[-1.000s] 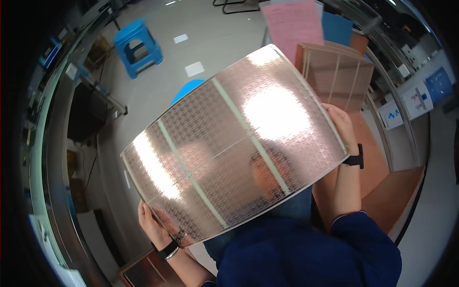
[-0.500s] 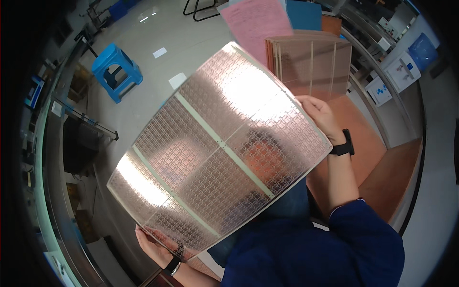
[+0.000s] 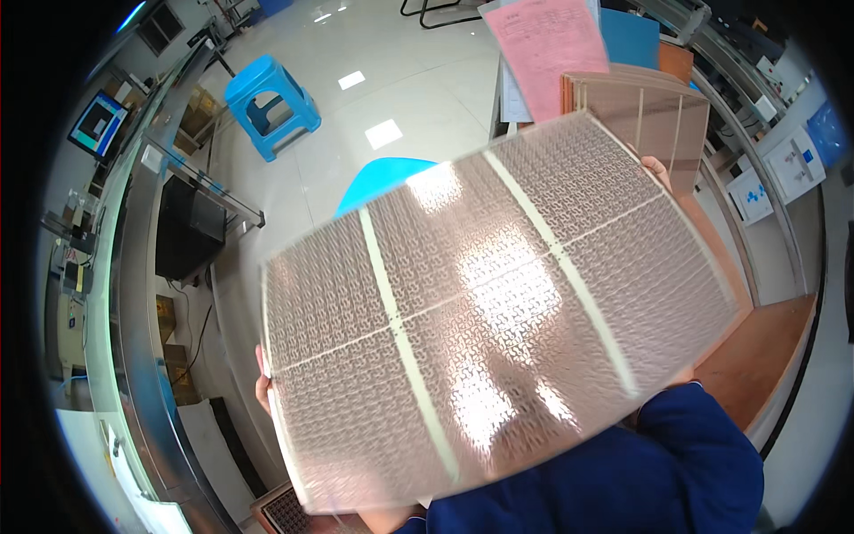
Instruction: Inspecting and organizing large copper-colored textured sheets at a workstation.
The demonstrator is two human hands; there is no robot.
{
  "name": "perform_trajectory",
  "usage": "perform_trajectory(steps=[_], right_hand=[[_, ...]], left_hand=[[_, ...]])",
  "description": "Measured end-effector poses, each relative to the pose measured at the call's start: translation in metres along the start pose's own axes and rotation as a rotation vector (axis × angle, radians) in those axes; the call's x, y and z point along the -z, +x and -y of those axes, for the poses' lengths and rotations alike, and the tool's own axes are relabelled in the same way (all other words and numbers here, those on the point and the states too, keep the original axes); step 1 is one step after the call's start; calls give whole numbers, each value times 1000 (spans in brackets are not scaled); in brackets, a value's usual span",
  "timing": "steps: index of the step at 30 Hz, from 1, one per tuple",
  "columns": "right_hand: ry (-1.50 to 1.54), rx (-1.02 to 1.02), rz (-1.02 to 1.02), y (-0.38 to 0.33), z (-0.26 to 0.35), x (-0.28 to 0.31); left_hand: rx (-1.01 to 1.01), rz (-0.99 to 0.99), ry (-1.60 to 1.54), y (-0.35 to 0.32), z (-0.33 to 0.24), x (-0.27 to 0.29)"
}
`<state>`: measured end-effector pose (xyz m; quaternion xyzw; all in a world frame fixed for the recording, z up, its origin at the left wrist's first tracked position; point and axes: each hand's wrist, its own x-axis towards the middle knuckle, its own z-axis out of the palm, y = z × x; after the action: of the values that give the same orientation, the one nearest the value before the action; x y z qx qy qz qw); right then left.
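Observation:
A large copper-coloured circuit board panel (image 3: 436, 356), with fine repeated patterns and pale green strips, is held up tilted in front of me. My left hand (image 3: 263, 392) grips its left edge; only some fingertips show past the rim. At the far right edge my right hand (image 3: 656, 169) holds on with its fingers curled round, and the rest of it is behind the panel. Bright reflections lie across the shiny surface. Beyond the upper right corner stands a stack of similar copper panels (image 3: 658, 116).
Pink paper (image 3: 547, 53) in a clear sleeve leans by the stack. A brown board surface (image 3: 765, 356) lies right. On the floor stands a blue stool (image 3: 271, 107), with another blue thing (image 3: 378, 178) partly behind the panel. A glass-edged bench (image 3: 133, 311) runs along the left.
The panel has turned clockwise and shifted right, so its long side is nearer level. Both hands still hold its edges, now more hidden. My view has shifted left.

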<state>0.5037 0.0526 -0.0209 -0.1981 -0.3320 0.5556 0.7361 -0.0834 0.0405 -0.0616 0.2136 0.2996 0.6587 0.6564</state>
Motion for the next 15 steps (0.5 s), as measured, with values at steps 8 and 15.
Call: perform_trajectory(steps=[8, 15], right_hand=[[-26, -164, -247, -27, -21, -71], [83, -466, -43, -41, -44, -38]], left_hand=[[120, -22, -51, -5, -1, -44], [45, 78, -102, -23, 31, -49]])
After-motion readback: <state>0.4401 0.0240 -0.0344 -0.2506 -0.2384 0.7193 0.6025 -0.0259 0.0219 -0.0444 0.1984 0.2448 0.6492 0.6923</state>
